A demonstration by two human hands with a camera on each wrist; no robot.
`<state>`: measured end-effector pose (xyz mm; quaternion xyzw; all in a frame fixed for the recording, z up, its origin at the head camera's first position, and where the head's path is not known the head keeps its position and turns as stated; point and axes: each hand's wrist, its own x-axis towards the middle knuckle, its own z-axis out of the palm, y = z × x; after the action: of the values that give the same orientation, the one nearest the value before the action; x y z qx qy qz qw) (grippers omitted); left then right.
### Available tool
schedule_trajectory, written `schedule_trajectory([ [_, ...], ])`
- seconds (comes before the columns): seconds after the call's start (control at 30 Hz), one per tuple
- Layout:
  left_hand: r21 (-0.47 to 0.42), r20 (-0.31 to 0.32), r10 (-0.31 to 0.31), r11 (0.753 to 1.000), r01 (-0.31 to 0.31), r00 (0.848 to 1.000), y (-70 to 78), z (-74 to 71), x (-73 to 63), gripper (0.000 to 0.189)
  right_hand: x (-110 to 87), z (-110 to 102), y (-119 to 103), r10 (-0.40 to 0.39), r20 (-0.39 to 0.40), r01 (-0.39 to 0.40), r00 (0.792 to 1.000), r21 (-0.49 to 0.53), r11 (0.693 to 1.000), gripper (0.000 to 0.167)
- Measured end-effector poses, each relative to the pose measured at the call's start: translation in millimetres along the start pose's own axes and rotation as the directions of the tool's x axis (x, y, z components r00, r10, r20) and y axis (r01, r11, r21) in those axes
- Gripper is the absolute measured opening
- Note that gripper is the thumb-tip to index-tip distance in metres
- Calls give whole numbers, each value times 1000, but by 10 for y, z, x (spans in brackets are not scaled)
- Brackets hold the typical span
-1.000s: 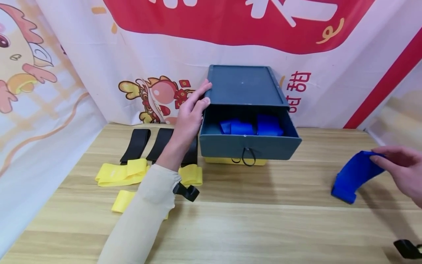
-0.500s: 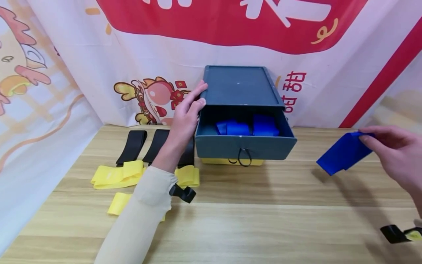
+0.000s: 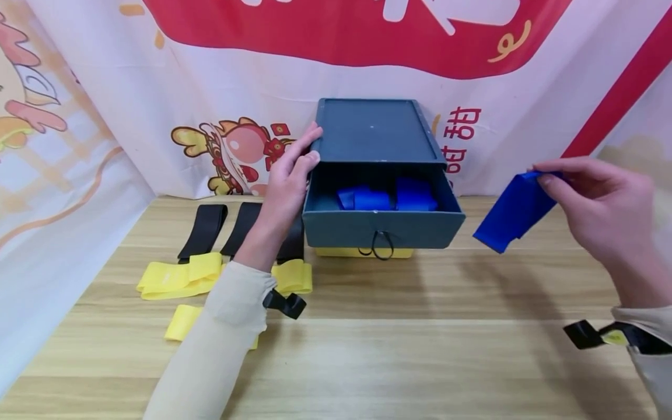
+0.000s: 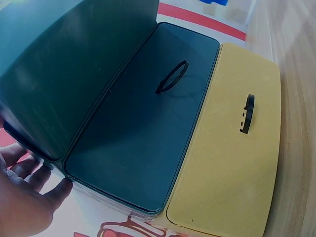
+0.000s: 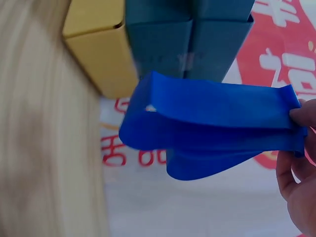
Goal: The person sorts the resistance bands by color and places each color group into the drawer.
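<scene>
A folded blue elastic band [image 3: 517, 210] hangs from my right hand [image 3: 604, 210], which pinches its upper end above the table, right of the drawer box. The right wrist view shows the band [image 5: 212, 108] as flat, loose folds. My left hand [image 3: 289, 175] rests against the left side of the dark green drawer box [image 3: 375, 128], fingertips at its upper edge. The box's top drawer [image 3: 383, 228] is pulled out, and blue bands [image 3: 373, 200] lie in it. Below, the left wrist view shows a closed green drawer [image 4: 143, 113] and a yellow drawer [image 4: 227, 143], each with a black loop.
Several black bands [image 3: 203, 232] lie on the table left of the box, partly behind the left forearm. Yellow bands [image 3: 178, 279] lie in front of them. A printed cloth [image 3: 252, 76] hangs behind the box.
My right hand has lifted the blue band off the table and carried it left, toward the open drawer. The left hand stays at the box's side. The view has shifted slightly.
</scene>
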<state>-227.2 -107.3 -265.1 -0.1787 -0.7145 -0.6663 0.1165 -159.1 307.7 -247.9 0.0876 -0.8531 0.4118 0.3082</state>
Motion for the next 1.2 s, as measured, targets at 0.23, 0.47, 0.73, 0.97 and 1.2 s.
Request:
schedule_trajectory([
  [0.23,-4,-6,3,1000,-3,1000,-1,10,14,46,138,121,-262,-35,-45,37,998,57,998,26],
  [0.47,-12,-6,0,1000,0,1000,18,24,35,47,261,173,-537,-91,-70,97,993,82,992,25],
  [0.73,-14,-5,-28,1000,28,1000,22,13,6,47,356,248,-813,-174,-106,188,979,149,971,24],
  [0.97,-14,-3,-9,1000,9,1000,-4,17,2,47,438,305,-1030,-268,-121,284,956,148,947,25],
  [1.2,-3,-5,1,1000,-2,1000,-15,5,1,47,547,352,-1201,-344,-167,369,924,158,916,24],
])
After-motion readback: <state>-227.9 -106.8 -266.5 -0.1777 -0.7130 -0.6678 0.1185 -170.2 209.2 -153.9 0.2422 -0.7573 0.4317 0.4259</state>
